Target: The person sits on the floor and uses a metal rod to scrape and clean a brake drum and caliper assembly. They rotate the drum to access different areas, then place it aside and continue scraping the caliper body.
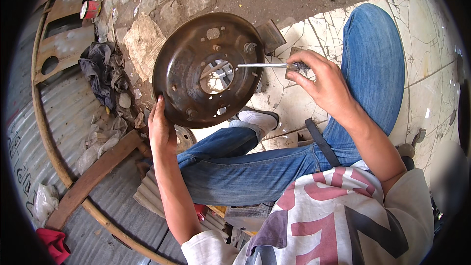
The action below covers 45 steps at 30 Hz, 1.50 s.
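A round brown metal brake backing plate [179, 64] is tilted up in front of me, with a large centre hole and several smaller holes and studs. My left hand [162, 127] grips its lower left rim; part of that hand is hidden behind the rim. To the right, my right hand [319, 76] is closed in a pinch on a thin silvery rod [262, 65]. The rod points left across the plate's face, its tip near the centre hole; whether it touches is unclear. A small brownish flat piece [293, 72] shows at the right fingertips, partly covered.
Cracked pale tiles [422, 49] lie under my bent legs. Dark rags [102, 73] and a rough stone [143, 44] are left of the plate. Corrugated metal sheet [117, 201], a long wooden pole [46, 137] and a brown curved strip [93, 179] fill the left side. A red can [90, 10] lies far left.
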{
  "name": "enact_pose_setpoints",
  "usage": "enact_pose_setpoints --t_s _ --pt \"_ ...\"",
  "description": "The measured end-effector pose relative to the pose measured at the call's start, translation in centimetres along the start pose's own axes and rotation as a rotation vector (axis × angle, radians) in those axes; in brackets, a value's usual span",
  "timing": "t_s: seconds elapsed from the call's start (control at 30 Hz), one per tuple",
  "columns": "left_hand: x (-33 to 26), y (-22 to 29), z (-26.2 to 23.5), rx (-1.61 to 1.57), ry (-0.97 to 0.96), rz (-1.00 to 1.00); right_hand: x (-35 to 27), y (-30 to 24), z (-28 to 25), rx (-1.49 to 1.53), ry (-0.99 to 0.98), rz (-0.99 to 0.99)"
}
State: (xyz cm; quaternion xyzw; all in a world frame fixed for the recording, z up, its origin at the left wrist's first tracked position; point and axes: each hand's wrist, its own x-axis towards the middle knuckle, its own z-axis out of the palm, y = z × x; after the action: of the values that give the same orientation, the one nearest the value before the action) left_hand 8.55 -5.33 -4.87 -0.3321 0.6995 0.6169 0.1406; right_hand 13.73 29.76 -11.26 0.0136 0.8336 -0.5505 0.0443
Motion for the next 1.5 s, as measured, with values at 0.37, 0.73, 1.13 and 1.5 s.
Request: enact_pose_setpoints --t_s 0.37,0.73,1.13,1.5 --pt "0.2 0.1 -0.1 0.027 0.01 -0.014 0.8 -0.8 0.8 0.085 0.081 0.05" --pt "0.0 0.4 0.6 0.065 0.061 0.006 0.9 -0.2 1.8 0.11 0.087 0.011" --pt "-0.3 0.2 1.3 0.306 0.186 0.059 3.5 -2.7 -0.3 0.115 0.127 -0.07" --pt "-1.8 0.6 1.9 0.764 0.154 0.393 7.3 -2.2 1.6 0.064 0.155 -0.193"
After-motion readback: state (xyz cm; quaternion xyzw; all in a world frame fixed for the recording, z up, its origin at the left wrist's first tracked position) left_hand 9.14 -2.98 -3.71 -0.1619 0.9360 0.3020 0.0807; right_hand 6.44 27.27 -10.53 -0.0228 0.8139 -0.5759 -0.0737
